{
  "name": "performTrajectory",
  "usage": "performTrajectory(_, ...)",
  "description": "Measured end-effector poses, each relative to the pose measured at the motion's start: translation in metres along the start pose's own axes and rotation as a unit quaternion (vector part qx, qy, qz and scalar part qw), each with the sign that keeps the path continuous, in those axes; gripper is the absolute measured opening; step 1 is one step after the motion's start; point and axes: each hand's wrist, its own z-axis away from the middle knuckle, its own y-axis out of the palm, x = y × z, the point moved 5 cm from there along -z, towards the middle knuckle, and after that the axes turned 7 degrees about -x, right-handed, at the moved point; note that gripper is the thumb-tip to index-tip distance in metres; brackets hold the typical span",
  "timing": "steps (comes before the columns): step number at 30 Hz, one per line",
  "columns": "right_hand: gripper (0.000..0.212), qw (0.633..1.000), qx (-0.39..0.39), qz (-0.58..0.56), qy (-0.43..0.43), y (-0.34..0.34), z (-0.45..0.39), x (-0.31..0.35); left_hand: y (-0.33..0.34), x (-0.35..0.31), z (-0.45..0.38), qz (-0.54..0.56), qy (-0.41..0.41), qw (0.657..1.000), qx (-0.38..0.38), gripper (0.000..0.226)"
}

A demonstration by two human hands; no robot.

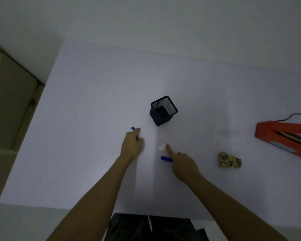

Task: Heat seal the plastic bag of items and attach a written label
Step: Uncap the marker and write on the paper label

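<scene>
A small white label lies on the white table in front of me. My right hand points its index fingertip at the label's right edge, while its other fingers hold a short blue piece that looks like a pen cap. My left hand is closed to the left of the label, with the blue end of a pen sticking out past its fingers. A clear plastic bag of brownish items rests on the table to the right. The red heat sealer sits at the right edge, its arm raised.
A black mesh pen holder stands just beyond my hands, with nothing visible inside. The sealer's black cable runs off to the right. A beige cabinet or box stands beside the table's left edge.
</scene>
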Motion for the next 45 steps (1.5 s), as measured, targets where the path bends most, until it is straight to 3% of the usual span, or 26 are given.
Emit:
performTrajectory(3, 0.079, 1.0, -0.002, -0.022, 0.02, -0.001, 0.001, -0.009, -0.002, 0.003, -0.002, -0.003, 0.002, 1.0, -0.026, 0.038)
performTrajectory(7, 0.079, 0.999, 0.005, -0.05, 0.02, 0.003, 0.0, -0.008, 0.021, -0.013, 0.019, -0.021, 0.07, 0.997, 0.012, 0.029)
performTrajectory(12, 0.078, 0.995, 0.015, -0.094, 0.01, 0.008, -0.002, -0.012, 0.053, -0.033, 0.035, -0.08, 0.111, 0.99, 0.037, 0.039)
performTrajectory(16, 0.079, 0.993, 0.018, -0.119, -0.009, 0.008, -0.004, -0.017, 0.062, -0.04, 0.034, -0.127, 0.1, 0.987, 0.006, 0.043)
performTrajectory(23, 0.08, 0.989, 0.032, -0.146, -0.017, 0.011, -0.006, -0.018, 0.073, -0.045, 0.037, -0.16, 0.079, 0.984, -0.004, 0.024)
performTrajectory(36, 0.082, 0.985, 0.057, -0.155, -0.041, 0.008, -0.005, -0.022, 0.081, -0.046, 0.036, -0.099, 0.029, 0.995, 0.004, 0.021)
performTrajectory(45, 0.079, 0.988, 0.054, -0.133, -0.053, 0.0, -0.005, -0.02, 0.076, -0.049, 0.035, -0.031, -0.052, 0.998, -0.003, 0.013)
